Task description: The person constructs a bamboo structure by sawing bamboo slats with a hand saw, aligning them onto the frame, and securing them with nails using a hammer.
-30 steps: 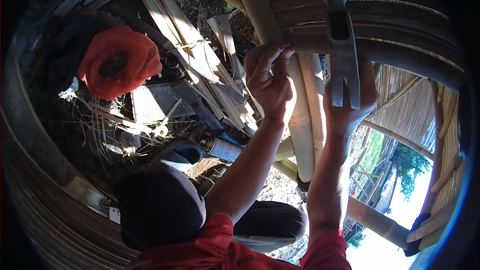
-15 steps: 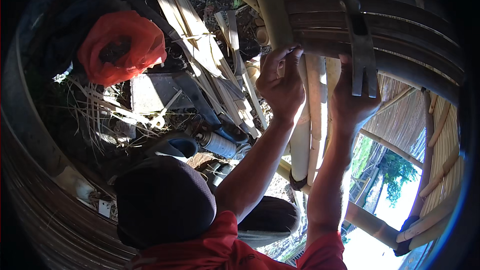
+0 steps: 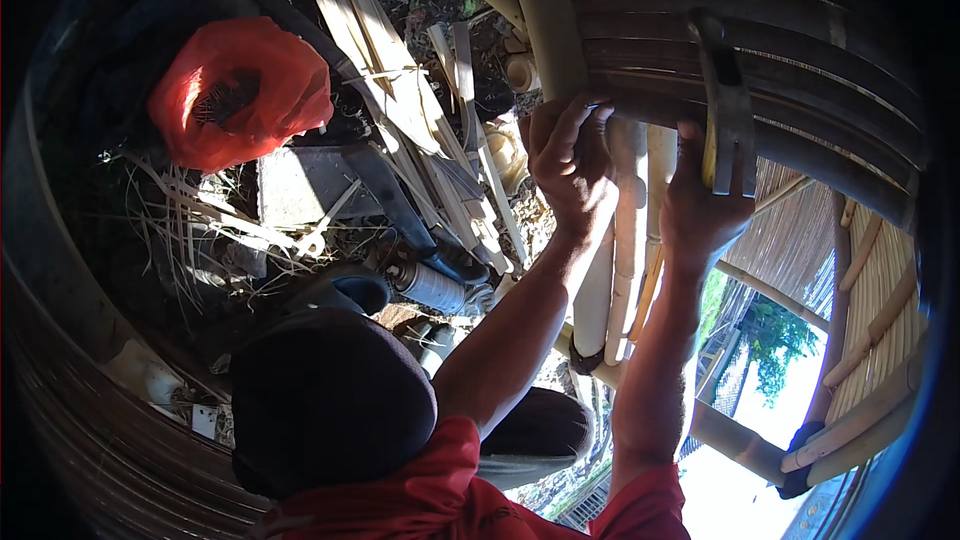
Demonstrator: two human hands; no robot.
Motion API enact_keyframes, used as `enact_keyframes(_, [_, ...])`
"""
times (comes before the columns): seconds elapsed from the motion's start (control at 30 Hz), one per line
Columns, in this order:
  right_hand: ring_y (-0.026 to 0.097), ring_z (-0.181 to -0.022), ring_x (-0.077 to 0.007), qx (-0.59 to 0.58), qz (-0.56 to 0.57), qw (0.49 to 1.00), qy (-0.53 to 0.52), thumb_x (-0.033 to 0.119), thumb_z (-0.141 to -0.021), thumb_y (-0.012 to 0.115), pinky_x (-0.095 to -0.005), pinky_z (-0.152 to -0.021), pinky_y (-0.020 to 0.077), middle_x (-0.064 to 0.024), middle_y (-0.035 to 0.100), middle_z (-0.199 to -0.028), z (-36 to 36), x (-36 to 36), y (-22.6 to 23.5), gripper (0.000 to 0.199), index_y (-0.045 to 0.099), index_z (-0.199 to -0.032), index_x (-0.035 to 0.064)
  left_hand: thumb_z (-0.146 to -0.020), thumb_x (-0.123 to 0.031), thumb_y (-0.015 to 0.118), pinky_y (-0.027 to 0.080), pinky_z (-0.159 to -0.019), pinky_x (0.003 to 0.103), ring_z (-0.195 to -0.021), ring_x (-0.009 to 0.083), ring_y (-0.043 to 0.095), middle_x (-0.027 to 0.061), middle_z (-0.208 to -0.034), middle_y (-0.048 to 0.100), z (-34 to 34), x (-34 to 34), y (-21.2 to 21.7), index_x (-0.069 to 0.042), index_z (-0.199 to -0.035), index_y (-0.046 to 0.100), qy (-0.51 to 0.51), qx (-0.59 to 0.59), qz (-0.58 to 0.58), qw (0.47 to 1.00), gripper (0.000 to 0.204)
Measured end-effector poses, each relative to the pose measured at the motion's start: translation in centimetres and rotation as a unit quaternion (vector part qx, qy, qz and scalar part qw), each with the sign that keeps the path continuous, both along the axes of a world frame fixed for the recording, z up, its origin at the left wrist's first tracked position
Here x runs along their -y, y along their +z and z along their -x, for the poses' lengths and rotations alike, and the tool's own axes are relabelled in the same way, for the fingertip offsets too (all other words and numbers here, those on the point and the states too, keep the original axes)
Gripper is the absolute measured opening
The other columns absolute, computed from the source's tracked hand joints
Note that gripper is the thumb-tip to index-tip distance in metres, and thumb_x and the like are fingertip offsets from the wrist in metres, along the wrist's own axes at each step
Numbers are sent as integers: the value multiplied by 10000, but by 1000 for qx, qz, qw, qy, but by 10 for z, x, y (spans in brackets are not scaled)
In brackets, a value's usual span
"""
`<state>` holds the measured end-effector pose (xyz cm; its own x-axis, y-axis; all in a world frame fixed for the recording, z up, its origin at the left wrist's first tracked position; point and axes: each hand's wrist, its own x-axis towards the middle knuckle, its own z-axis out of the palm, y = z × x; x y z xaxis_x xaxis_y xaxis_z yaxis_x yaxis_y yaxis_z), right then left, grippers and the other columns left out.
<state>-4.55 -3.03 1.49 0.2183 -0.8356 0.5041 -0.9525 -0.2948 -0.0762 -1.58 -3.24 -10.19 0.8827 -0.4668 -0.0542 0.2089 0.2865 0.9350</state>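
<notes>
My right hand (image 3: 700, 195) is closed around a claw hammer (image 3: 730, 100), thumb pointing up beside it. The steel head lies over dark bamboo slats (image 3: 660, 40), with the claw toward me; most of the handle is hidden, and a little yellow shows by the claw. At the lower edge of the slats, beside a thick bamboo post (image 3: 540, 15), my left hand (image 3: 575, 165) is closed with its fingertips pinched together. Something small and dark shows at the fingertips, too small to name.
A red plastic bag (image 3: 290, 75) stands at the left, thin dark pieces inside. Split bamboo strips (image 3: 385, 65), a large blade (image 3: 390, 200) and a spray can (image 3: 430, 287) lie on the littered ground. Upright bamboo poles (image 3: 627, 230) stand between my forearms.
The hammer head has shifted slightly down and to the right across the slats. My left fingers have curled a little more at the slat edge. The view has tilted slightly.
</notes>
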Motion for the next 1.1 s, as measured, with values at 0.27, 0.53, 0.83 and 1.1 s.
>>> enact_keyframes(0.27, [530,-575,-61,223,-324,919,-39,194,-982,703,-226,-532,392,-24,614,-686,4,-41,35,579,429,-1464,29,-788,52,806,451,-742,372,-793,232,577,28,-861,688,1,2,-2,-111,-984,775,-11,-46,-4,999,256])
enact_keyframes(0.53, [589,-624,-195,-320,-256,886,216,-62,-997,555,-302,-501,440,-114,585,-821,-5,-57,90,485,453,-1466,8,-750,12,833,459,-750,359,-792,215,628,9,-879,731,-7,-1,-11,-144,-956,780,-26,1,11,1000,264])
enact_keyframes(0.83, [488,-573,-135,-469,-153,827,270,7,-939,624,-289,-440,408,-29,474,-745,-24,-42,92,548,583,-1452,195,-709,-111,822,448,-786,344,-838,199,621,-15,-922,753,-2,-4,-9,-129,-974,803,-53,-96,23,994,265])
enact_keyframes(1.1, [527,-620,-169,-500,-174,811,250,-8,-954,602,-303,-450,432,-49,479,-781,-27,-37,95,548,592,-1462,198,-710,-105,821,445,-790,347,-862,199,610,-7,-951,753,-3,-3,-16,-132,-970,808,-55,24,4,998,261])
